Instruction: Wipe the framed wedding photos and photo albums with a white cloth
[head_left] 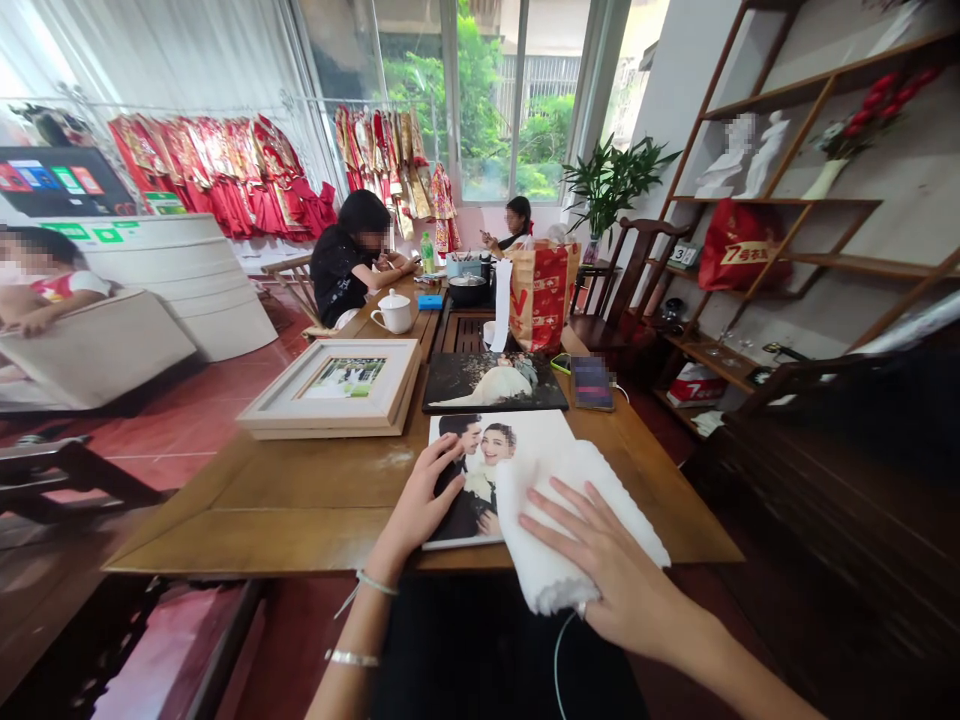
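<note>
A wedding photo album or print (491, 465) with a couple on its face lies near the table's front edge. My left hand (431, 490) rests on its left side, fingers apart. Over its right side spreads a white cloth (622, 500), which hangs past the table edge. My right hand (592, 545) has its fingers spread on top of the cloth, with the thumb at the cloth's near edge. Just behind lies a dark photo panel (450, 385) showing a white gown. Part of the print is hidden under the cloth and hands.
Stacked white picture frames (259, 400) lie left on the wooden table (300, 500). A phone (592, 385), a paper bag (540, 300) and a lidded white cup (394, 313) stand farther back. Two people (345, 260) sit at the far end; another person (52, 290) is at far left.
</note>
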